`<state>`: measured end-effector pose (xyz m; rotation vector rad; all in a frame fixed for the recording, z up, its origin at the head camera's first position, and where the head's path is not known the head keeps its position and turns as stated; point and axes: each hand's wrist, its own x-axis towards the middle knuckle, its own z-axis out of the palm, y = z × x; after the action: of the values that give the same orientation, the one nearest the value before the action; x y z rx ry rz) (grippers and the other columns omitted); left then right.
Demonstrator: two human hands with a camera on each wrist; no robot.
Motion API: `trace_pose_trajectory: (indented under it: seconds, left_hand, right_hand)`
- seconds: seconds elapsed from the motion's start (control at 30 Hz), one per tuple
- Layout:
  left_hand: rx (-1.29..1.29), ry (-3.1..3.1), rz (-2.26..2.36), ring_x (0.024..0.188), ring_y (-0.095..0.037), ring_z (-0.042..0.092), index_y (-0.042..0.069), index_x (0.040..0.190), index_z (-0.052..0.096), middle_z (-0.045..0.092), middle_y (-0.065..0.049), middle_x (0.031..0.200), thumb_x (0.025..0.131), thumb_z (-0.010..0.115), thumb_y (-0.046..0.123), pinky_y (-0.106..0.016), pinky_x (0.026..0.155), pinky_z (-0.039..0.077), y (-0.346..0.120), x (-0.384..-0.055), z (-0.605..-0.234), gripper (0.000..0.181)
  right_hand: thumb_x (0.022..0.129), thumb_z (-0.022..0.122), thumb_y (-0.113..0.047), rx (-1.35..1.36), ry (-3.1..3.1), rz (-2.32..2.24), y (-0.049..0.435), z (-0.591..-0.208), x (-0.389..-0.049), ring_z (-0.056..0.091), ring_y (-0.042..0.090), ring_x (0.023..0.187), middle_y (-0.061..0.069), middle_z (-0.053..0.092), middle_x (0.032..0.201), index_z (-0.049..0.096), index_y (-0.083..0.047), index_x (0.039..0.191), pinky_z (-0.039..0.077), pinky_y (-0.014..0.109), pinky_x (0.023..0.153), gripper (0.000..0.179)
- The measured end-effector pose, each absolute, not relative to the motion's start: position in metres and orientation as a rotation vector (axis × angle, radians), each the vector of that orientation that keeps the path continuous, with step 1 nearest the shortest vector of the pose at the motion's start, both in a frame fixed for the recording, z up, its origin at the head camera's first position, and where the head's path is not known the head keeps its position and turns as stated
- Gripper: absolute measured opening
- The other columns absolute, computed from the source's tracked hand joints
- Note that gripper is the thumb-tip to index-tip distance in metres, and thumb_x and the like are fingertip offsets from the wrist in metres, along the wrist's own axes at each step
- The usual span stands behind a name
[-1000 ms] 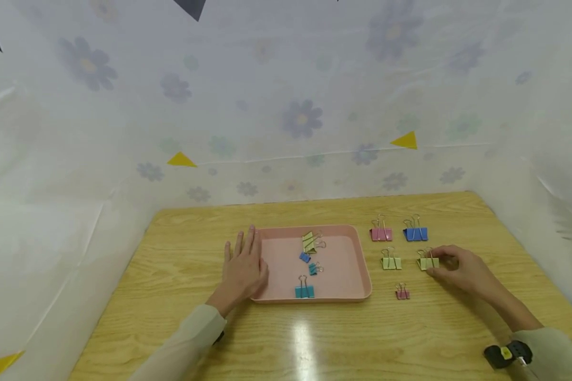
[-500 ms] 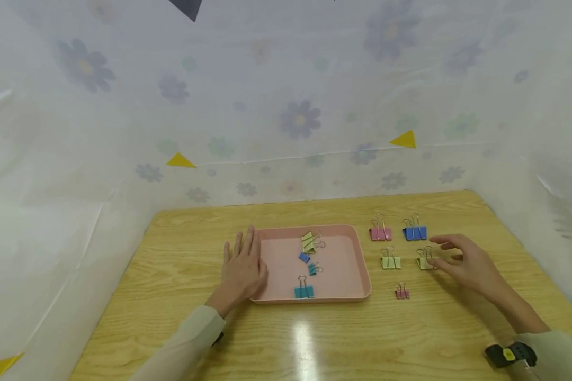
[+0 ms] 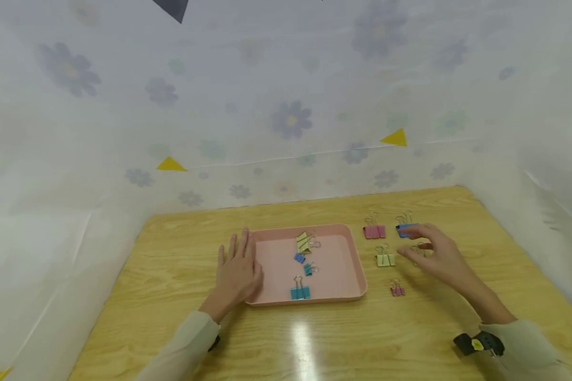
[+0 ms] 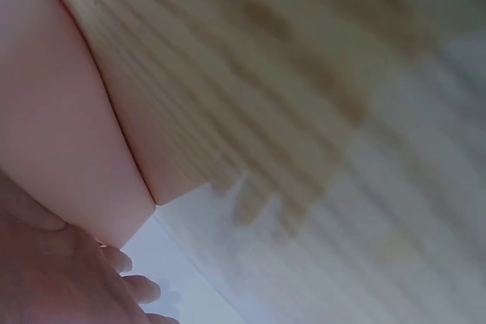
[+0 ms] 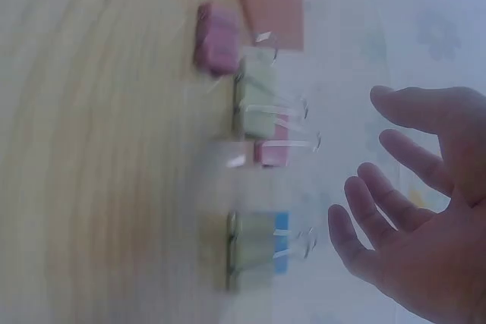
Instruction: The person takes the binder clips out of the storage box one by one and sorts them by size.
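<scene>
My left hand lies with straight fingers along the left edge of a pink tray, its thumb over the rim. Inside the tray are a yellow-green binder clip, a small blue one and two teal ones. My right hand hovers with fingers apart, holding nothing, and hides most of a light green binder clip. Around it stand another light green binder clip, a large pink one, a large blue one partly behind the fingertips, and a small pink one.
Everything rests on a wood-grain table. A pale flowered sheet encloses its back and sides, with yellow triangles on it.
My right hand has let go of the right light green clip, spread its fingers and risen slightly leftward over it. The left hand stays at the tray. The head view has shifted a little.
</scene>
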<state>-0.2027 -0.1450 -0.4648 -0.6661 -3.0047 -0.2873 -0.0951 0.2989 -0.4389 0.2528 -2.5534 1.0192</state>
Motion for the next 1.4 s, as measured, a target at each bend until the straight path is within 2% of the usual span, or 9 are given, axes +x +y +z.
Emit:
trace_pose_trajectory:
  seconds: [0.17,0.4,0.67,0.83,1.1,1.4]
  left_hand:
    - [-0.661,-3.007,-0.296,0.155,-0.041,0.013,0.002,0.163,0.020,0.015,-0.014,0.171,0.105,0.041,0.025,-0.067,0.120,0.011,-0.145,-0.202,-0.464,0.066]
    - [-0.679,-3.005,-0.266,0.155,-0.041,0.014,0.001,0.163,0.020,0.015,-0.015,0.170,0.105,0.040,0.025,-0.067,0.119,0.012,-0.142,-0.203,-0.463,0.066]
    - [-0.680,-3.012,-0.278,0.155,-0.042,0.013,0.000,0.162,0.023,0.015,-0.015,0.170,0.105,0.041,0.024,-0.067,0.119,0.012,-0.141,-0.202,-0.462,0.065]
    - [-0.684,-3.019,-0.329,0.155,-0.043,0.012,0.000,0.162,0.024,0.014,-0.015,0.171,0.104,0.037,0.024,-0.067,0.119,0.009,-0.143,-0.201,-0.463,0.064]
    - [-0.681,-3.016,-0.311,0.155,-0.043,0.012,0.001,0.162,0.023,0.013,-0.015,0.171,0.104,0.038,0.024,-0.067,0.119,0.009,-0.145,-0.203,-0.464,0.064]
    - [-0.679,-3.021,-0.261,0.155,-0.042,0.013,0.001,0.163,0.021,0.013,-0.015,0.171,0.105,0.040,0.023,-0.067,0.119,0.012,-0.145,-0.202,-0.462,0.065]
  right_hand:
    - [0.091,0.079,-0.012,0.264,-2.538,1.089,0.277,-0.433,-0.105,0.054,0.000,0.107,0.005,0.062,0.124,0.067,-0.015,0.132,0.054,0.027,0.085,0.044]
    - [0.093,0.077,-0.013,0.270,-2.514,1.232,0.252,-0.433,-0.117,0.057,0.011,0.109,-0.001,0.063,0.123,0.066,-0.013,0.132,0.057,0.042,0.088,0.040]
    - [0.094,0.076,-0.013,0.297,-2.468,1.361,0.226,-0.434,-0.130,0.061,0.027,0.106,0.011,0.061,0.123,0.065,-0.009,0.133,0.054,0.050,0.091,0.042]
    - [0.094,0.076,-0.012,0.328,-2.452,1.425,0.211,-0.436,-0.140,0.060,0.038,0.112,0.017,0.060,0.130,0.063,-0.007,0.136,0.053,0.053,0.092,0.044]
    - [0.093,0.075,-0.009,0.355,-2.407,1.520,0.186,-0.436,-0.155,0.060,0.042,0.114,0.021,0.059,0.131,0.061,-0.002,0.136,0.053,0.057,0.092,0.046]
    - [0.093,0.077,-0.013,0.319,-2.454,1.592,0.161,-0.450,-0.167,0.061,0.037,0.113,0.023,0.061,0.127,0.060,-0.008,0.138,0.053,0.054,0.095,0.049]
